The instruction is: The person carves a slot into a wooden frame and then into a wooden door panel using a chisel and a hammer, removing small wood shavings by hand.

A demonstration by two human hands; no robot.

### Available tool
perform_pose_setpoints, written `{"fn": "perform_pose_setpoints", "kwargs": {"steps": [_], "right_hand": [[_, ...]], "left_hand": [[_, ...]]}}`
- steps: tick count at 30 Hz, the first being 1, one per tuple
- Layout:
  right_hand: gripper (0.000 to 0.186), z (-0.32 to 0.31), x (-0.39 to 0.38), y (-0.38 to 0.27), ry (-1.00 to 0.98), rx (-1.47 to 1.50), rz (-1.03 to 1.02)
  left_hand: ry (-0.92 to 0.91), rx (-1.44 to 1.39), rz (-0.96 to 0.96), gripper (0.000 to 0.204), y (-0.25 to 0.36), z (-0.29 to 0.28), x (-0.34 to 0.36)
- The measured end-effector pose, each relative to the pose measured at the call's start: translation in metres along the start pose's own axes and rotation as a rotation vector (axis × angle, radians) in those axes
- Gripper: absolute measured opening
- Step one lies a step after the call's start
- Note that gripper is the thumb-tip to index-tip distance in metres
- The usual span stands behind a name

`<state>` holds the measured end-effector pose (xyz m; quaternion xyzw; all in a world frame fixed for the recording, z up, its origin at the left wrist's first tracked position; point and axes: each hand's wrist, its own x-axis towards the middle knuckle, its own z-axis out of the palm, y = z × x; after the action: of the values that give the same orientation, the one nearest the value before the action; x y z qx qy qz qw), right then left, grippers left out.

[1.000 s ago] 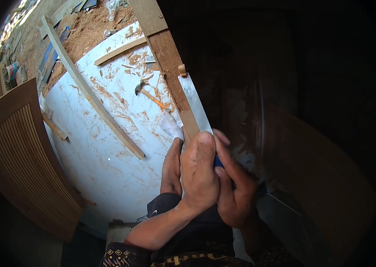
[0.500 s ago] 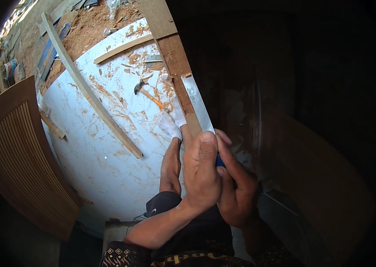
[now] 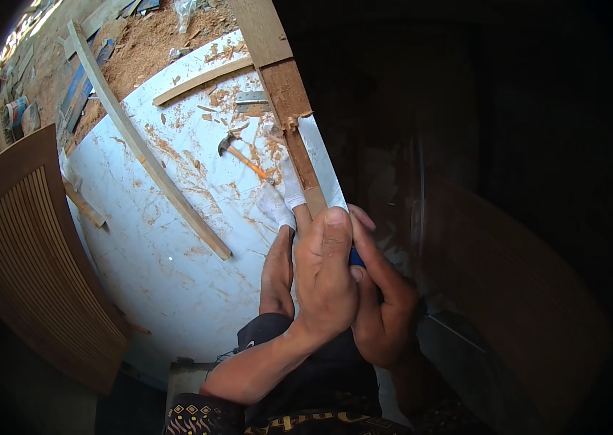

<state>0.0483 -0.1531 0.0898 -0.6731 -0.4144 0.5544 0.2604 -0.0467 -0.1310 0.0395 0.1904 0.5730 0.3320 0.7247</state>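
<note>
A wide, flat chisel blade point(image 3: 323, 161) lies along the narrow edge of an upright wooden board point(image 3: 263, 32). Its far end sits in a rough, reddish cut recess point(image 3: 288, 85), where small wood shavings point(image 3: 292, 122) have curled up. My left hand point(image 3: 328, 279) is closed round the near end of the blade, thumb on top. Just behind and to the right, my right hand point(image 3: 388, 312) wraps the chisel's blue handle point(image 3: 355, 258), most of which is hidden by the fingers.
On the white, shaving-strewn floor sheet point(image 3: 169, 290) lie a claw hammer point(image 3: 245, 158), a metal hinge point(image 3: 251, 96) and long wooden strips point(image 3: 154, 163). A slatted brown panel point(image 3: 45, 239) stands at left. Sawdust point(image 3: 147, 47) covers the ground beyond. The right side is dark.
Both hands and the chisel have shifted slightly forward along the board's edge. More shavings have bunched up by the blade's far end.
</note>
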Motion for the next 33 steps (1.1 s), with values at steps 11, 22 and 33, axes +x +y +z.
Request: {"fn": "perform_pose_setpoints", "kwargs": {"steps": [11, 22, 33], "right_hand": [[0.048, 0.0, 0.007, 0.001, 0.001, -0.01, -0.048], [0.047, 0.005, 0.028, 0.003, 0.054, -0.014, -0.107], [0.047, -0.001, 0.029, 0.001, 0.015, 0.01, -0.098]], "left_hand": [[-0.001, 0.05, 0.022, 0.049, 0.003, -0.001, 0.007], [-0.004, 0.054, 0.01, 0.052, 0.025, 0.002, 0.028], [0.01, 0.016, 0.0, 0.051, 0.025, 0.006, 0.027]]}}
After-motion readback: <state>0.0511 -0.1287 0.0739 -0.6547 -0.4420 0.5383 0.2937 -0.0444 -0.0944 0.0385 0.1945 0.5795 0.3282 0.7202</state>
